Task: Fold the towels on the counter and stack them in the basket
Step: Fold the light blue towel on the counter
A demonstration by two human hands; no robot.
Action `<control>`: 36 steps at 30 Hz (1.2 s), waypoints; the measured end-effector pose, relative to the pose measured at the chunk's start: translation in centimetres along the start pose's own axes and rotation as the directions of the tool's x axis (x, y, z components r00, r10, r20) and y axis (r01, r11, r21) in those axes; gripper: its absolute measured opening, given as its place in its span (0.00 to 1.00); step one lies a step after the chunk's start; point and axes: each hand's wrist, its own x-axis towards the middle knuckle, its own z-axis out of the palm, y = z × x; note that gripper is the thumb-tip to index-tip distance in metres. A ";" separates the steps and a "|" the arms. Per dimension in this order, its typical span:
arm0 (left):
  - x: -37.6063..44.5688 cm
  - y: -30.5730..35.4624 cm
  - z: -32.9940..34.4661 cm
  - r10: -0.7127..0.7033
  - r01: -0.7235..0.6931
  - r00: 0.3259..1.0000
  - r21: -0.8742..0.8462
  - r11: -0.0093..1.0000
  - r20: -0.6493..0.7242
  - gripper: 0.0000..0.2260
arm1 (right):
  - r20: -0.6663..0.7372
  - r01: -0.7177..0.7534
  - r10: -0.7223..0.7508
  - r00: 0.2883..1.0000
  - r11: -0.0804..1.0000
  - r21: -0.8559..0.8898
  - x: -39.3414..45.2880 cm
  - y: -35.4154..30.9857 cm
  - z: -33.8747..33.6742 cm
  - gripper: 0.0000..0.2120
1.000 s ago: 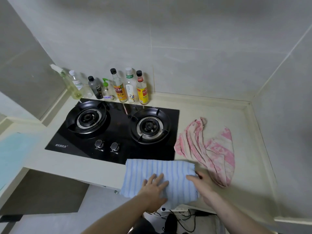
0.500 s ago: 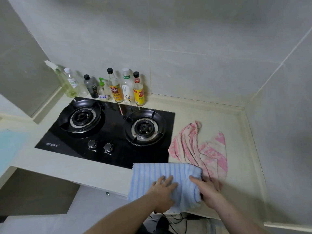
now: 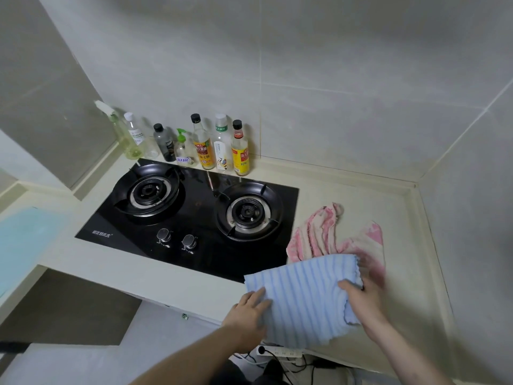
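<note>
head view: i've got the blue striped towel [image 3: 305,298] pinched at both side edges, left hand [image 3: 247,320] and right hand [image 3: 361,304], over the counter [image 3: 347,195] edge at 5 o'clock; it looks soft, light, floppy.

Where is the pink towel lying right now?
In the head view, the pink towel lies crumpled on the counter right of the gas stove, its near edge tucked under the blue striped towel.
</note>
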 end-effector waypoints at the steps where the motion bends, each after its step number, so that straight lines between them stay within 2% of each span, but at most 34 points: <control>1: 0.1 0.0 -0.1 0.005 -0.005 1.000 -0.023 1.000 0.008 0.30 | 0.034 0.026 -0.024 0.999 0.998 -0.052 -0.6 -0.4 0.5 0.05; 4: 0.1 -0.2 -0.7 0.008 -0.009 1.000 -0.136 0.991 -0.014 0.29 | 0.195 0.098 -0.059 0.979 0.976 -0.195 -2.5 -1.4 3.1 0.05; 7: -0.1 -0.9 -1.3 -0.029 -0.004 0.993 -0.281 0.960 -0.114 0.27 | 0.334 0.183 -0.084 0.939 0.943 -0.279 -3.3 -1.8 6.4 0.09; 9: -0.3 -1.5 -1.4 -0.097 0.021 0.976 -0.355 0.934 -0.196 0.23 | 0.405 0.202 -0.071 0.911 0.935 -0.292 -3.7 -1.9 8.7 0.10; 12: -1.0 -2.4 -1.5 -0.226 0.082 0.939 -0.468 0.880 -0.260 0.17 | 0.497 0.231 -0.036 0.867 0.913 -0.337 -3.7 -1.2 11.8 0.03; 13: -1.3 -2.7 -1.6 -0.262 0.104 0.928 -0.493 0.864 -0.264 0.16 | 0.528 0.251 -0.035 0.849 0.905 -0.343 -3.5 -0.6 12.5 0.03; 14: -1.5 -3.1 -1.6 -0.293 0.123 0.920 -0.518 0.847 -0.261 0.15 | 0.557 0.248 -0.024 0.830 0.911 -0.330 -3.3 -0.1 13.1 0.08; 16: -1.7 -3.6 -1.6 -0.331 0.140 0.908 -0.559 0.818 -0.257 0.14 | 0.582 0.227 -0.001 0.813 0.922 -0.315 -3.2 0.8 13.5 0.21; 17: -1.7 -3.8 -1.8 -0.342 0.139 0.903 -0.576 0.805 -0.260 0.14 | 0.577 0.239 -0.014 0.816 0.919 -0.315 -3.1 1.2 13.4 0.24; 21: -0.6 -3.5 -3.2 -0.363 0.094 0.880 -0.635 0.767 -0.308 0.11 | 0.503 0.301 -0.068 0.861 0.866 -0.398 -2.6 3.0 11.4 0.18; 23: 0.4 -3.1 -4.1 -0.346 0.072 0.880 -0.629 0.774 -0.325 0.12 | 0.507 0.316 -0.061 0.860 0.843 -0.435 -2.3 3.7 10.4 0.18; 27: 2.8 -2.1 -5.6 -0.296 0.111 0.913 -0.529 0.842 -0.280 0.31 | 0.515 0.312 -0.042 0.856 0.836 -0.451 -2.0 4.7 9.8 0.21; 29: 3.9 -1.7 -6.1 -0.297 0.164 0.925 -0.456 0.875 -0.237 0.37 | 0.545 0.339 -0.026 0.838 0.808 -0.482 -2.0 5.3 10.0 0.24; 33: 5.8 -1.5 -6.7 -0.289 0.242 0.953 -0.347 0.906 -0.092 0.33 | 0.610 0.351 0.015 0.792 0.806 -0.476 -2.0 5.3 9.6 0.26; 36: 6.2 -1.4 -7.4 -0.289 0.265 0.957 -0.471 0.842 0.022 0.28 | 0.613 0.330 0.022 0.790 0.827 -0.456 -2.0 5.1 9.4 0.26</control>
